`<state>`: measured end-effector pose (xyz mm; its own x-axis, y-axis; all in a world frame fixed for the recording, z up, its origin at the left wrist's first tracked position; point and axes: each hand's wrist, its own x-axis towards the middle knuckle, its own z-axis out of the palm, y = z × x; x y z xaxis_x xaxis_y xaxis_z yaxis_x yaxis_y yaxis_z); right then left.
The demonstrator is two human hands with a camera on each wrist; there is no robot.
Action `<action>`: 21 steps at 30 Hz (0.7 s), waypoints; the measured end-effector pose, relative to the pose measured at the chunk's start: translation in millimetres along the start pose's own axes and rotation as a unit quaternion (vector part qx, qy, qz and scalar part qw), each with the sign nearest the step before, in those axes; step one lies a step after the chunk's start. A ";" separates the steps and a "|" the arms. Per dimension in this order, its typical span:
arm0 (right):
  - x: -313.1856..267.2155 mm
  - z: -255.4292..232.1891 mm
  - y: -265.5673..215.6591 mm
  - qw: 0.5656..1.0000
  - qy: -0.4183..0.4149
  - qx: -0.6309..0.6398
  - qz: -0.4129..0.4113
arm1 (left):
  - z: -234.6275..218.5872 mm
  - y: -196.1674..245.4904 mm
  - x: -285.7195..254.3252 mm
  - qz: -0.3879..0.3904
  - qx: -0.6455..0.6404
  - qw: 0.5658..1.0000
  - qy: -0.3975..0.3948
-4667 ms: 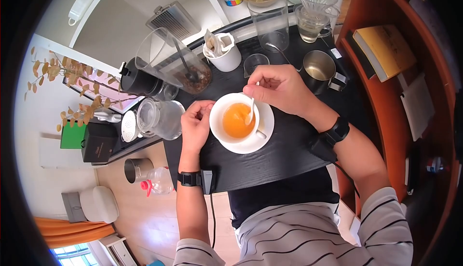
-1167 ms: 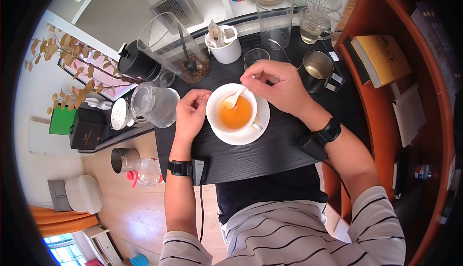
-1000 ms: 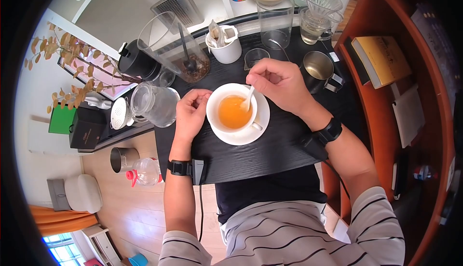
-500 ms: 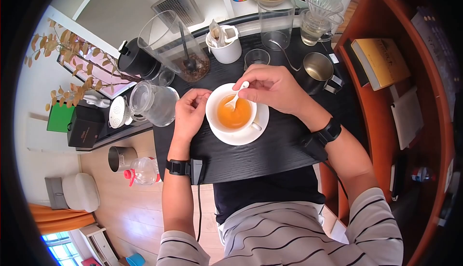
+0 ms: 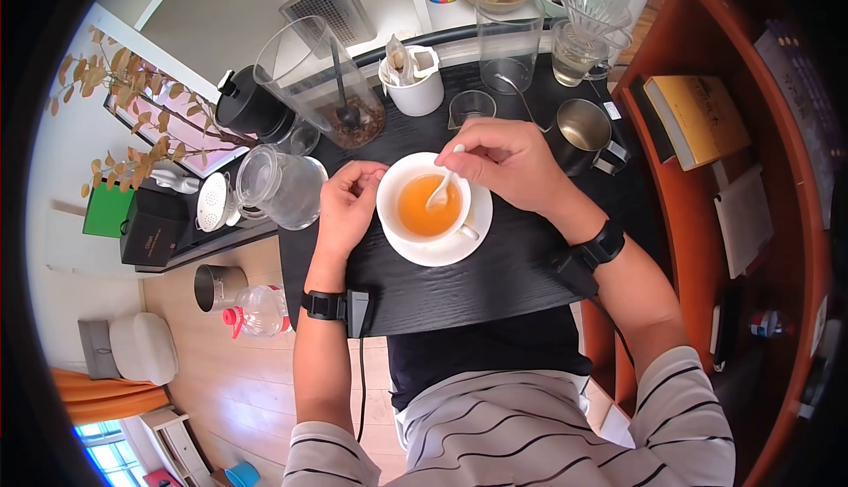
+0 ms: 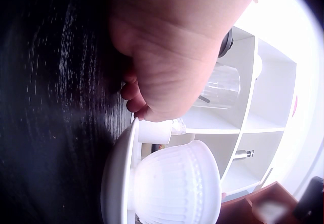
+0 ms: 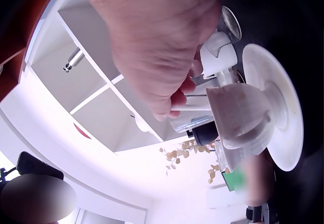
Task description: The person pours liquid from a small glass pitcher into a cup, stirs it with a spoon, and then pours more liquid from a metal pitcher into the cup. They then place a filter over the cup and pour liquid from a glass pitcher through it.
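Teacup (image 5: 389,198) on one saucer (image 5: 435,256) between left hand (image 5: 346,206) and right hand (image 5: 512,162), left pinching saucer's rim, right pinching one white spoon (image 5: 439,193) dipped in orange liquid (image 5: 413,209), two tall transparent vessels (image 5: 510,37) beyond, open black counter (image 5: 459,294) between hands and near edge

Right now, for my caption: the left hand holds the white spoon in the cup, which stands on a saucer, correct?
Not the left hand: per the head view, the right hand holds the white spoon in the cup, which stands on a saucer.
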<state>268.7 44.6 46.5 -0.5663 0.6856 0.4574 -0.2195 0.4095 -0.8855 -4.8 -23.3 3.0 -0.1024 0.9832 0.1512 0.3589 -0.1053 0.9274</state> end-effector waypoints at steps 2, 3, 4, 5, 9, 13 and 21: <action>-0.3 -0.6 -6.2 1.000 -0.013 -0.028 -0.002 | 0.1 0.4 -0.2 -0.001 -0.002 1.000 -0.001; 0.3 -1.0 -9.2 0.998 -0.027 -0.055 -0.004 | 0.0 0.3 -0.2 -0.001 -0.001 1.000 0.000; 0.9 -1.0 -10.3 0.998 -0.027 -0.055 -0.005 | -0.2 0.2 -0.3 -0.002 0.000 1.000 0.001; 1.5 -0.9 -11.0 0.996 -0.017 -0.081 -0.023 | -0.3 0.3 -0.3 -0.002 0.000 1.000 0.001; 1.8 -2.2 -10.4 0.995 0.020 -0.097 -0.032 | -0.5 0.0 -0.1 -0.003 0.002 1.000 -0.002; -1.0 -2.1 2.4 0.999 0.026 -0.029 -0.027 | -1.2 -0.6 -0.2 -0.001 0.001 1.000 -0.003; 2.3 -1.5 -12.5 0.993 -0.008 -0.109 -0.053 | -1.3 1.3 -0.6 -0.010 -0.003 1.000 -0.004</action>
<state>271.3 41.9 58.7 -0.5625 0.6225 0.5441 -0.1028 0.6004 -0.7931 -5.6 -24.2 4.6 -0.1016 0.9863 0.1302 0.3521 -0.0868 0.9319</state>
